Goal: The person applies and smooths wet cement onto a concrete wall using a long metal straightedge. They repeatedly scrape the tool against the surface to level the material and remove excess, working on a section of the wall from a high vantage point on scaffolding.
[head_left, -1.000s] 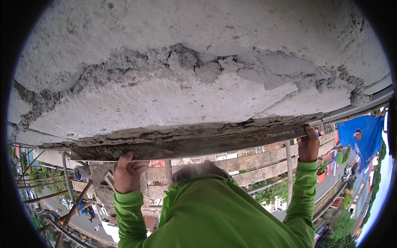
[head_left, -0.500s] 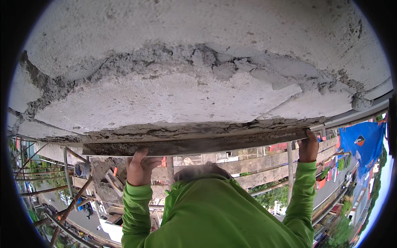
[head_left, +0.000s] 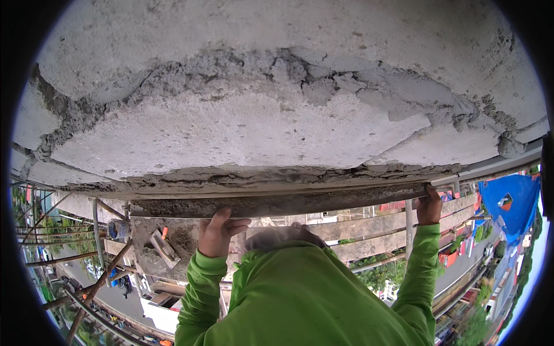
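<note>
A long, narrow straightedge [head_left: 283, 204], smeared with mortar on its upper face, spans the view along the bottom of a light grey block wall [head_left: 259, 135]. My left hand [head_left: 218, 233] grips its near edge left of the middle, thumb on top and fingers below. At the bar's far right end, my right hand [head_left: 428, 206] holds it with the thumb over the edge; the fingers are partly hidden. Just beyond the bar runs a rough strip of grey mortar [head_left: 242, 176] with cracks and gaps.
Wooden scaffold planks [head_left: 369, 228] lie below the bar. A mortar-covered board [head_left: 187, 239] carries a trowel-like tool [head_left: 165, 248] with an orange part. A bucket [head_left: 119, 229] stands beside crossed poles [head_left: 101, 277]. A blue tarp [head_left: 508, 202] hangs at right; a street lies far below.
My left hand has moved to the right, and the straightedge's left end has shifted right with it. My right hand stays nearly in place at the other end. The view has shifted slightly.
</note>
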Motion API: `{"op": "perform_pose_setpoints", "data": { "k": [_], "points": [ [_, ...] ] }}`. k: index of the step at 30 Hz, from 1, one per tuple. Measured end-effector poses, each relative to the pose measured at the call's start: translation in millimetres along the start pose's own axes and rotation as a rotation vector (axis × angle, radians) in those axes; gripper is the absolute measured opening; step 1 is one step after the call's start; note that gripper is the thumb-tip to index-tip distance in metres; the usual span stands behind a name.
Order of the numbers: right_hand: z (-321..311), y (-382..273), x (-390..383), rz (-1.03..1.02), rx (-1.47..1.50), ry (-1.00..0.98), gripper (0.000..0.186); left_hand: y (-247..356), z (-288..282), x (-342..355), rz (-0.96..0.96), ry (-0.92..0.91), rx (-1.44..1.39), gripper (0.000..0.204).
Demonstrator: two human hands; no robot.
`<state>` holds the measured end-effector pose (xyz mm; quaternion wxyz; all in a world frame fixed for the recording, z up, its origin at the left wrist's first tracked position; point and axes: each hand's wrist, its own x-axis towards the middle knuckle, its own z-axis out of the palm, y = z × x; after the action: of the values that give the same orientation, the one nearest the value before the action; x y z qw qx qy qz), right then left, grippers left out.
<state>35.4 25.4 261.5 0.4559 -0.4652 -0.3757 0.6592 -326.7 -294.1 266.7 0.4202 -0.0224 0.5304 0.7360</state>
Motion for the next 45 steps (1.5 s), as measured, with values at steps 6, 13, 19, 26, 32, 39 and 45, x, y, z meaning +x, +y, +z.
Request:
{"op": "perform_pose_setpoints", "data": {
  "k": [6, 13, 19, 26, 32, 39, 45],
  "points": [
    [-47.2, -10.6, 35.4, 0.026, 0.038, 0.049, 0.013, -18.6, 34.9, 6.1, -0.062, -0.08, -0.023, 0.027],
    [-9.5, -29.3, 10.4, -0.025, -0.075, 0.066, 0.016, 6.7, 23.8, 1.7, -0.051, 0.007, -0.005, 0.025],
    [57.5, -33.6, -36.0, -0.071, -0.117, 0.034, 0.014, 42.4, -28.9, 5.3, 0.032, 0.108, -0.039, 0.023],
    [42.0, 26.5, -35.9, -0.122, -0.102, 0.014, 0.013, 55.2, -61.2, 0.9, 0.105, 0.076, 0.036, 0.02],
    [10.0, -6.6, -4.5, 0.035, -0.022, 0.053, 0.015, 5.1, -5.2, 6.5, -0.007, 0.022, -0.067, 0.023],
    [43.2, -18.6, -27.3, 0.048, -0.054, 0.037, 0.016, 45.2, -24.8, 3.6, 0.075, 0.113, 0.053, 0.027],
    [88.9, -20.0, -63.0, -0.042, 0.015, -0.018, 0.014, 64.9, -63.7, 1.5, 0.112, 0.115, -0.075, 0.022]
  ]
}}
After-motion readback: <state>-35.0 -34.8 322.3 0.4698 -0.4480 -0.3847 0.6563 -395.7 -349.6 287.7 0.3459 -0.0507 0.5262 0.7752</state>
